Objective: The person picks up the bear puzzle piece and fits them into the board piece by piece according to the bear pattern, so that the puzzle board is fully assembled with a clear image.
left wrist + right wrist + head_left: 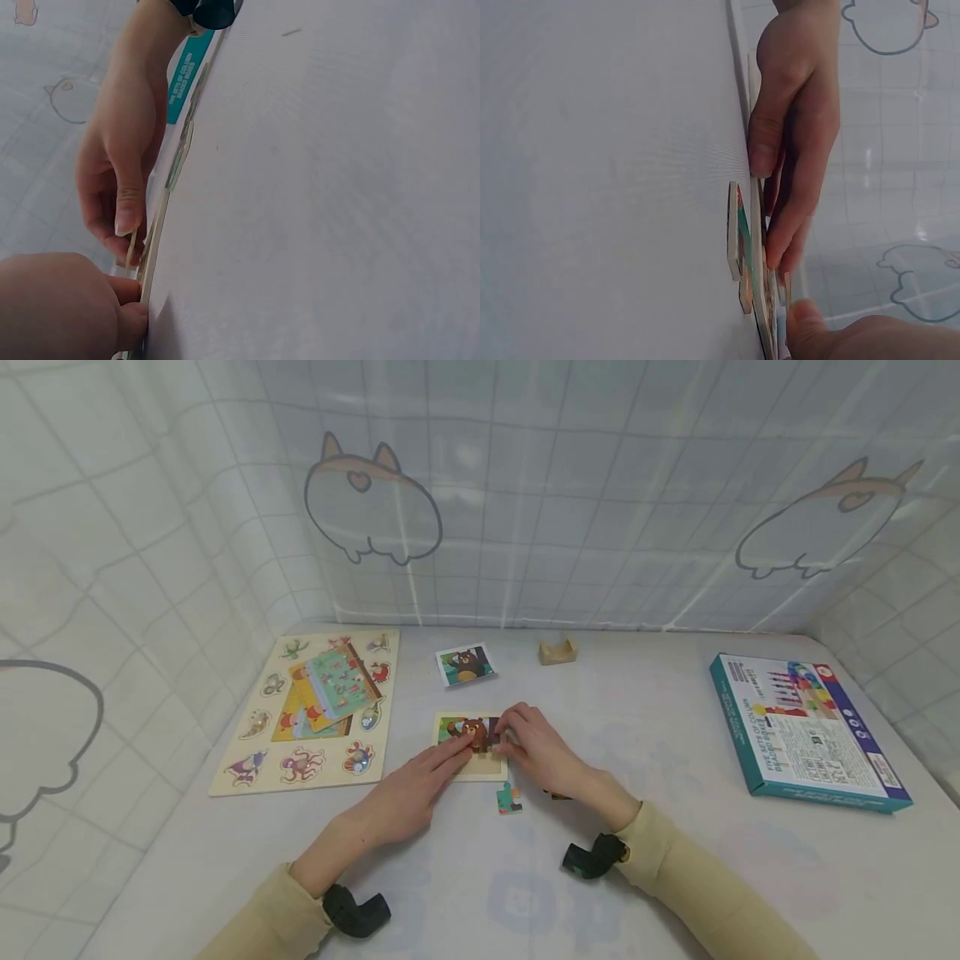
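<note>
A small wooden jigsaw tray lies flat on the table, its upper part filled with a brown bear picture and its lower part showing bare wood. My left hand rests on the tray's left side, fingers stretched over the picture; its thumb touches the near edge in the right wrist view. At the tray's right side, my right hand pinches a thin puzzle piece between thumb and fingers, tilted up on edge. Just below the tray lies a loose green-and-orange piece. Another dark piece is mostly hidden under the right wrist.
A bear picture card lies behind the tray, with a small wooden holder to its right. On the left is a sea-animal board bearing colourful picture cards. A teal-edged box lies at the far right.
</note>
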`<state>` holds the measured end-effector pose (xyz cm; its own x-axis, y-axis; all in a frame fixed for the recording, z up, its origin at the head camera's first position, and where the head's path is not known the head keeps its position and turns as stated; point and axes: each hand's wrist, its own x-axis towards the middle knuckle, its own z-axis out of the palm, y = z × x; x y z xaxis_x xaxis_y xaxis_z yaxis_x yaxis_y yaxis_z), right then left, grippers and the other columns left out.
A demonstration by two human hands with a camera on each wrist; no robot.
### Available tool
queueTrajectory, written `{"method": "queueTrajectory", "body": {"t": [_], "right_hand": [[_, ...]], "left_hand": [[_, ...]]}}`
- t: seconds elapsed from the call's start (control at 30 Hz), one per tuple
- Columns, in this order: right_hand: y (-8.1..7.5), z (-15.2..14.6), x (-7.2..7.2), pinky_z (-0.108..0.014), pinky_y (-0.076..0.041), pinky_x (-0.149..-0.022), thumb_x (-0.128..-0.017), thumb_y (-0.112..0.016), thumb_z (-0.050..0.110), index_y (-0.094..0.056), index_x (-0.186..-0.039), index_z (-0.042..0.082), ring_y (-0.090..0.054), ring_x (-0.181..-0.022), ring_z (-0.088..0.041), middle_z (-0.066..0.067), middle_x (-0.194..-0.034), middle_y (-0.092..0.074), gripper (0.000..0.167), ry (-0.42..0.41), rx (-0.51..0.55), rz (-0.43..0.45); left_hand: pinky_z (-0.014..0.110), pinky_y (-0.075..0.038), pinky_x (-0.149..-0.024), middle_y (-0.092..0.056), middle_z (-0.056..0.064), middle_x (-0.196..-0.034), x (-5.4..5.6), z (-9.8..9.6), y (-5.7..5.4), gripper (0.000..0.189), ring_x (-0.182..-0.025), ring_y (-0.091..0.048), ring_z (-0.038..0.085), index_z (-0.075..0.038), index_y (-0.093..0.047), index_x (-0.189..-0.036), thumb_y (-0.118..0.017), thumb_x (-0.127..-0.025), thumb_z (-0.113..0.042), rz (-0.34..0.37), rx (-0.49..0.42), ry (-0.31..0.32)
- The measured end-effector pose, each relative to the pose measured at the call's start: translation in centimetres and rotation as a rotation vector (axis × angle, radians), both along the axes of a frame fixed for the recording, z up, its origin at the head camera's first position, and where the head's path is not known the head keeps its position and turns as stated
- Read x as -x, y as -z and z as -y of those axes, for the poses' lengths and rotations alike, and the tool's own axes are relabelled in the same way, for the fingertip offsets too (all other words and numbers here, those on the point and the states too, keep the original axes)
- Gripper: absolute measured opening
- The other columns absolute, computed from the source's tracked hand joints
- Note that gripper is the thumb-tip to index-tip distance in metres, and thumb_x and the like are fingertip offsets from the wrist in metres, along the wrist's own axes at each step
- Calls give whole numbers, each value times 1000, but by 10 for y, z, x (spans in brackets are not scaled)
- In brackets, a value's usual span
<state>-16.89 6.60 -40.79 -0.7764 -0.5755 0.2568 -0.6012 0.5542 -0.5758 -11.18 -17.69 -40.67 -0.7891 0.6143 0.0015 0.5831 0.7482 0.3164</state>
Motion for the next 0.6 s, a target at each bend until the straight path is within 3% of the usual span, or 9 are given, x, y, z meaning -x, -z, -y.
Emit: {"method": "queueTrajectory", "body": {"t": [0.3, 0.6], "right_hand": [[5, 0, 1, -41, -48, -92, -93, -71, 11, -62, -103, 2, -51, -105, -26, -11, -114, -57, 16, -4, 0, -50], [7, 0, 2, -40, -48, -90, -92, -72, 14, -64, -100, 2, -50, -103, -26, -12, -114, -57, 16, -3, -8, -98]], "left_hand": [[45, -31, -121, -30, 7, -163, 0, 0, 0, 58, -151, -29, 27, -10, -35, -155, -48, -100, 1, 9, -9, -26], [49, -34, -119, -32, 7, -162, 2, -2, -2, 80, -148, -33, 30, -15, -33, -157, -57, -85, 10, -39, 37, 14]]}}
